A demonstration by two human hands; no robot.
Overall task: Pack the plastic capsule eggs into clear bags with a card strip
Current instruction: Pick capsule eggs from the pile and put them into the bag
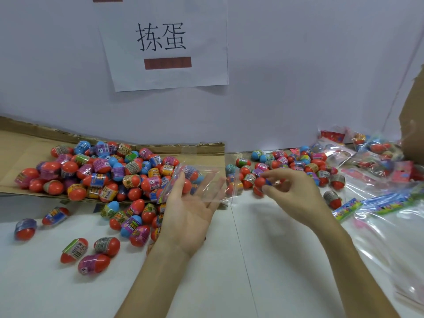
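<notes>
- The left hand (190, 210) lies palm up at centre with its fingers straight. The clear bag (204, 180) is draped over them; I cannot tell whether the thumb clamps it.
- The right hand (296, 193), at 3 o'clock from the bag, pinches a red egg (260, 182) between its fingertips.
- A heap of eggs (103, 171) sits on cardboard (13, 143) at 10 o'clock, and a smaller heap (298, 164) at 2 o'clock.
- Card strips (346, 208) and filled bags (371, 148) lie at 3 o'clock.

Head view; faces forward-down; close over table (218, 283)
</notes>
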